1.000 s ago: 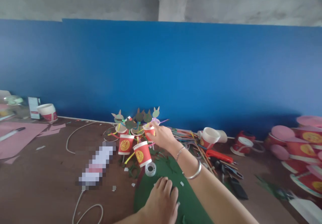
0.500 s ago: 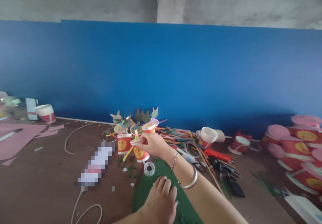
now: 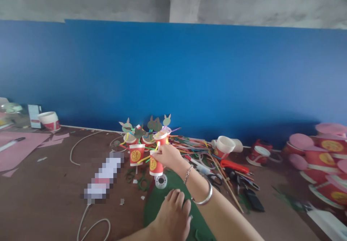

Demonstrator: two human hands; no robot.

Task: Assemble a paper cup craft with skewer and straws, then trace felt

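Note:
My right hand [image 3: 168, 156], with a chain and a silver bangle on its wrist, pinches the rim of a red paper cup [image 3: 156, 166] with a gold emblem. The cup stands close to upright. Yellow pipe cleaner arms [image 3: 143, 160] stick out beside it. Close on its left is another red paper cup [image 3: 136, 155]. More cups with pipe cleaners and dark green animal-head cutouts [image 3: 156, 124] cluster just behind. My left hand [image 3: 173, 212] rests on green paper [image 3: 155, 212] with its fingers curled; what they hold, if anything, is hidden.
A roll of clear tape [image 3: 161, 181] lies beside the held cup. Loose pipe cleaners [image 3: 189, 145], scissors [image 3: 214, 180] and a red-handled tool [image 3: 234, 166] lie to the right. Stacked red cups with pink discs [image 3: 324, 158] stand far right. A blurred-out white object [image 3: 104, 177] with a cable lies left.
The held paper cup has shifted slightly right and gone from tilted to nearly upright. The paper cup at its left sits a little further right. My left hand has stayed in place.

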